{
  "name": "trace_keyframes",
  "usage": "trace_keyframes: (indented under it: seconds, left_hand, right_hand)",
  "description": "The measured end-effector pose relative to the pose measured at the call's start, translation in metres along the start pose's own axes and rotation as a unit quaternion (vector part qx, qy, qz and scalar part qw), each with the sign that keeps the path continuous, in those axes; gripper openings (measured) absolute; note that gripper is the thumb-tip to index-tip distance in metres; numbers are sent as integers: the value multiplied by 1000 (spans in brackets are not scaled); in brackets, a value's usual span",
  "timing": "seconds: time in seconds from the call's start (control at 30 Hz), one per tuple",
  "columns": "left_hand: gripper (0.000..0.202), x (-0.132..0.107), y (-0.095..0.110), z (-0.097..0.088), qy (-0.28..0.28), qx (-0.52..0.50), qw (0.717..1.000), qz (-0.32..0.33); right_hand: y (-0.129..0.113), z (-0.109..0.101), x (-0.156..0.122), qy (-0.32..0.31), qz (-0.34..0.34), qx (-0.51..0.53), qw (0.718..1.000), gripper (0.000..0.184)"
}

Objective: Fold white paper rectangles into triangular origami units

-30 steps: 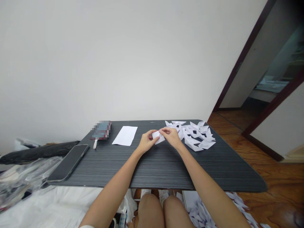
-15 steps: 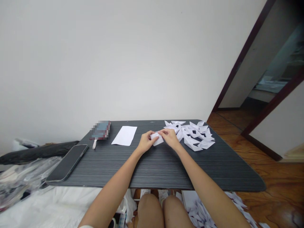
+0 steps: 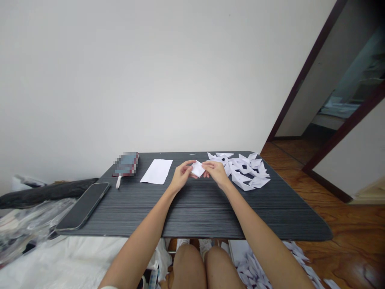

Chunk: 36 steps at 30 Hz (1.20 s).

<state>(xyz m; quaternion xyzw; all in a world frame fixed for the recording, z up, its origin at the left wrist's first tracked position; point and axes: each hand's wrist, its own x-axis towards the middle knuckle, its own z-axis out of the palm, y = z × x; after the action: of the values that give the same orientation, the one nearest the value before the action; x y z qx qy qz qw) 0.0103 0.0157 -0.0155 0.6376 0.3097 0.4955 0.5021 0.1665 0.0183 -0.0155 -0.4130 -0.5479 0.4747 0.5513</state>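
Turned since a moment ago to show a diamond face — likely still mid-fold — the small folded paper [image 3: 197,169] sits pinched between left hand [image 3: 179,176] and right hand [image 3: 218,173] over the dark table [image 3: 204,210], with room toward its near edge and folded pieces [image 3: 260,183] crowding the right

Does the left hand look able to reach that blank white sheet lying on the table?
Probably yes: nothing visible stands between the left hand and the white paper sheet, though that hand is holding a small folded paper.
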Motion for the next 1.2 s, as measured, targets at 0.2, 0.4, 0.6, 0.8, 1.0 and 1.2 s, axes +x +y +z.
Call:
trace_keyframes:
  seconds: [0.2,0.4,0.6,0.8,1.0,1.2]
  left_hand:
    - [27,0,3,-2,-16,33,998,57]
    - [23,1,3,-6,80,65,994,42]
    - [27,1,2,-5,74,35,996,43]
    - [27,3,3,-7,28,3,997,70]
    - [17,0,9,-7,54,68,991,98]
    - [27,-3,12,-3,75,67,993,65]
  right_hand:
    - [-6,-5,-1,-12,-19,18,1000,25]
    - [-11,-4,-5,-84,-60,32,994,25]
    - [-10,-4,-3,-45,-73,9,996,20]
    - [-11,-7,-4,-46,-95,20,994,16]
    - [-13,-6,-5,-58,-105,-5,993,16]
    - [-10,-9,-2,-39,-101,5,994,15]
